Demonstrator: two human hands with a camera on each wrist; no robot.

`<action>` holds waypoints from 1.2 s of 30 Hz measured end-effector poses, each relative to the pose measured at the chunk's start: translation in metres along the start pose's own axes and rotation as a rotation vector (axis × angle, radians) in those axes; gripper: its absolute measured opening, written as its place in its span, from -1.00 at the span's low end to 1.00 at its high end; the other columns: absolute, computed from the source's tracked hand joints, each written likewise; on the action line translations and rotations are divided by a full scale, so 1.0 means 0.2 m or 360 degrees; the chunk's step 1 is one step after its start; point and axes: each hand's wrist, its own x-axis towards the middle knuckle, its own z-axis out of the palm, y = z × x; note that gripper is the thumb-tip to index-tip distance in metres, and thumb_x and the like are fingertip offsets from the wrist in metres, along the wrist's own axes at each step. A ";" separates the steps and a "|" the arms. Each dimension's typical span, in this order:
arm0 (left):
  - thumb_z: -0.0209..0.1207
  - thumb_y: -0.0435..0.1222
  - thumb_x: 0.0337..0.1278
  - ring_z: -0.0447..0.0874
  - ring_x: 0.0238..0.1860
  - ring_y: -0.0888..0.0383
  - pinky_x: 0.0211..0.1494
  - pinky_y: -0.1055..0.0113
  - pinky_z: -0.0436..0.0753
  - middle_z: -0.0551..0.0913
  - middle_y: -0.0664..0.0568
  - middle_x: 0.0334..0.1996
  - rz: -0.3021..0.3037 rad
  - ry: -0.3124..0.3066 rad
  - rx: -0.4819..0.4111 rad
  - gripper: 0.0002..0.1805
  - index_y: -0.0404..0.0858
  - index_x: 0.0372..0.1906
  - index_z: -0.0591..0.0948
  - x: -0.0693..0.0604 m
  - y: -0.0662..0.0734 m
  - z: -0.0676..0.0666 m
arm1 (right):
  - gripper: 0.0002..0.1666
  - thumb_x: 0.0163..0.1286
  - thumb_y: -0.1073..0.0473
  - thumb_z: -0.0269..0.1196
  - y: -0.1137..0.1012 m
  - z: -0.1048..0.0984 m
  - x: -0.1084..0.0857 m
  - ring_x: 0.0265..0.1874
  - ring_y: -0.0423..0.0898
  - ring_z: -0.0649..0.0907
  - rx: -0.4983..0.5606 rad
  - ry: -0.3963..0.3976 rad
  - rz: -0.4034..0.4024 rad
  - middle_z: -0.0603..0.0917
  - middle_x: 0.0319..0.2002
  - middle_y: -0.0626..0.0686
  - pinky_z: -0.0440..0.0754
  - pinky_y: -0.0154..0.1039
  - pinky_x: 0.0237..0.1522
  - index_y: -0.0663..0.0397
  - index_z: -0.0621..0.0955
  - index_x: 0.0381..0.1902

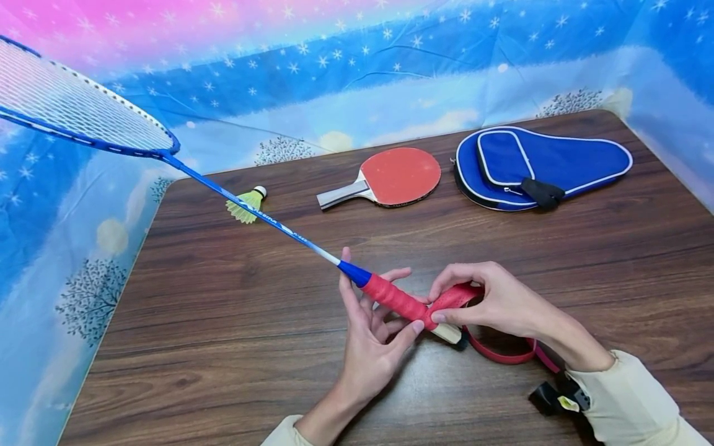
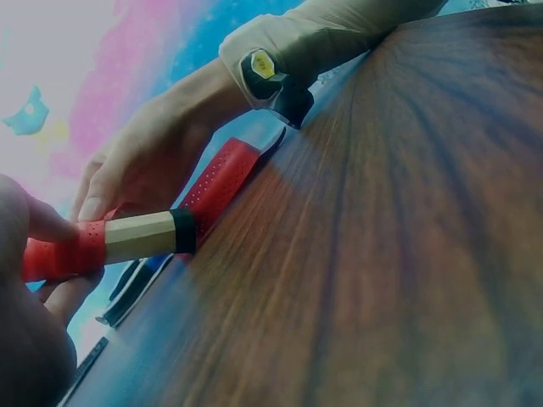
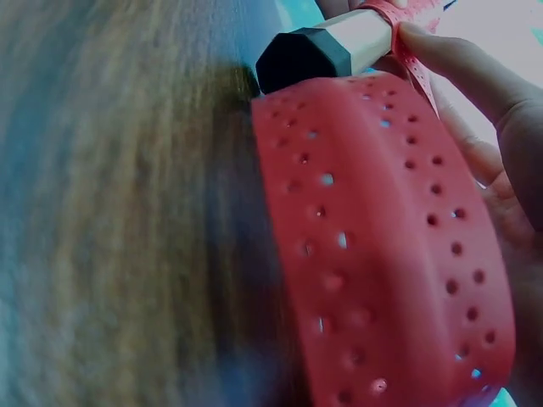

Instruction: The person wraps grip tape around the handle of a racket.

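A blue and white badminton racket (image 1: 313,246) slants across the head view, its strung head at upper left and raised above the table. Red perforated overgrip tape (image 1: 393,298) covers most of its handle. Bare wood (image 2: 140,236) and a black end cap (image 3: 304,61) show at the butt. My left hand (image 1: 368,347) holds the handle from below, thumb pressed near the lower edge of the wrap. Between thumb and fingers, my right hand (image 1: 504,303) pinches the tape beside the handle. The loose tape (image 3: 382,237) hangs in a loop below that hand.
On the brown wooden table (image 1: 212,322) lie a yellow shuttlecock (image 1: 248,205), a red table tennis bat (image 1: 401,176) and a blue bat case (image 1: 582,158) with white piping. A snowflake-patterned cloth (image 1: 379,68) hangs behind the table.
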 end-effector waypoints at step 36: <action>0.19 -0.76 -0.01 0.55 0.08 -0.22 -0.08 -0.05 0.68 0.39 -0.39 0.14 0.0033 0.0081 0.0183 0.26 -0.06 0.55 -0.37 -0.01 0.01 0.00 | -0.78 0.29 0.08 0.39 0.02 0.00 0.01 -0.20 -0.09 0.63 -0.0007 -0.0042 0.0015 0.72 -0.18 -0.12 0.61 -0.23 -0.18 -0.21 0.69 -0.10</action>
